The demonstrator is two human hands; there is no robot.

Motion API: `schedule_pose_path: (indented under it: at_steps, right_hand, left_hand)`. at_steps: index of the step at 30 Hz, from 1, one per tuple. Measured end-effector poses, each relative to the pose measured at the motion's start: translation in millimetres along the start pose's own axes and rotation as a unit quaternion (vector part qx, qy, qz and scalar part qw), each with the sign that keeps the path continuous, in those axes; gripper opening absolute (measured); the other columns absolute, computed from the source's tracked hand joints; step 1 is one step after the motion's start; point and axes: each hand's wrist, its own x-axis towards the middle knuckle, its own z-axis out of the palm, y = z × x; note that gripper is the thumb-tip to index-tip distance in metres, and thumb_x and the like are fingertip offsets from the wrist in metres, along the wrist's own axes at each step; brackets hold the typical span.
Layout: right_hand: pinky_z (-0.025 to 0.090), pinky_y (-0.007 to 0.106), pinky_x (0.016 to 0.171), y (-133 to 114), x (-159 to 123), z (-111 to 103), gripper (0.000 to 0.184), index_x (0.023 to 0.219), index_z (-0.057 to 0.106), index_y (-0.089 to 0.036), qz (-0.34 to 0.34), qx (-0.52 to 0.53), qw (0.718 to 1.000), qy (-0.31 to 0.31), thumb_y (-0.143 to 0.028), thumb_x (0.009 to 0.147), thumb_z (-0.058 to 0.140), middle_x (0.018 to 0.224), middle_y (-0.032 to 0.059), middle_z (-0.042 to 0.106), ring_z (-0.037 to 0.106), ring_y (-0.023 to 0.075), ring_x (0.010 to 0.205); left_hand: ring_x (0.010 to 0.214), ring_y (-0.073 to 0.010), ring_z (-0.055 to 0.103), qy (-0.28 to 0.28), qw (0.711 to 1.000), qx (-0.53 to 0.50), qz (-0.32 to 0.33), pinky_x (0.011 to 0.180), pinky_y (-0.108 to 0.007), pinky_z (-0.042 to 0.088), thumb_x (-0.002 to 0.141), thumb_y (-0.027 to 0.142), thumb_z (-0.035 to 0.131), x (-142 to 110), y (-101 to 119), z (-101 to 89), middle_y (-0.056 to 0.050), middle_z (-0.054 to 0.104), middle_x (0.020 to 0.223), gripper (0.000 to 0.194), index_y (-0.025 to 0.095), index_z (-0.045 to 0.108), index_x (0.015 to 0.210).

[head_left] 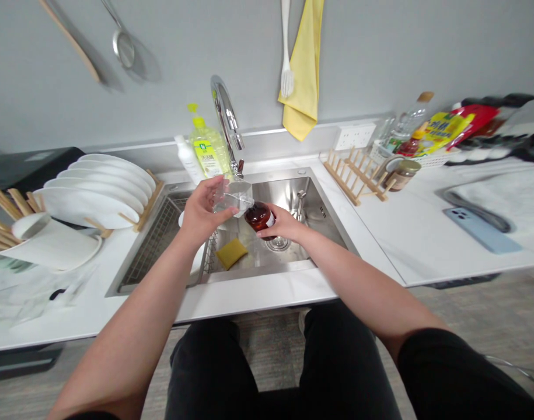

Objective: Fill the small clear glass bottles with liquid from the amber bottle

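Observation:
My left hand (199, 207) grips a clear, see-through container (238, 195) over the sink (308, 256), thumb in front and fingers behind. In my right hand (283, 223) is an amber bottle (258, 217) with a white label, tilted toward the container. The bottle's upper end meets or nearly touches the container's side; whether anything flows between them I cannot tell. Below the hands, a yellow sponge (231, 253) lies on the sink floor. The chrome faucet (223, 105) rises behind them.
White plates (96, 186) stand in a rack at left, beside a utensil holder (52, 248) with chopsticks. Behind the sink is a yellow-green pump bottle (208, 149). To the right are a wooden rack (358, 175), a jar (402, 175) and a blue phone (481, 229).

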Motion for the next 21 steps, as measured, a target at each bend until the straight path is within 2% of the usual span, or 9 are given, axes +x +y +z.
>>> schedule_pose_path:
  at_steps: [9,14,21]
  right_hand:
    - [0.055,0.060,0.127,-1.1,0.7,-0.4,0.098,0.146,0.075,-0.028,-0.013,0.010,1.000,0.012,-0.040,0.056,0.111,0.136,0.0074,0.084,0.076,0.0409,0.135]
    - [0.057,0.058,0.126,-1.9,0.5,-0.9,0.098,0.147,0.075,-0.029,-0.017,0.001,1.000,0.023,-0.041,0.057,0.111,0.139,0.0063,0.083,0.075,0.0402,0.138]
    - [0.059,0.059,0.123,-3.9,-0.8,-1.0,0.097,0.146,0.075,-0.029,-0.019,-0.003,0.999,0.032,-0.041,0.057,0.110,0.134,0.0061,0.085,0.077,0.0399,0.133]
  left_hand:
    - [0.132,-0.0319,0.077,-0.010,0.999,0.033,-0.013,0.106,-0.046,0.066,0.067,0.036,0.108,6.6,16.4,3.2,-0.014,0.078,0.145,0.089,0.026,0.068,0.146]
    - [0.135,-0.0320,0.076,-0.016,0.999,0.046,-0.022,0.109,-0.045,0.063,0.066,0.033,0.106,12.1,25.8,5.1,-0.014,0.077,0.148,0.087,0.025,0.069,0.144]
    - [0.136,-0.0322,0.074,-0.032,0.997,0.067,-0.034,0.110,-0.045,0.062,0.066,0.036,0.105,21.4,39.1,8.3,-0.013,0.078,0.145,0.087,0.025,0.069,0.144]
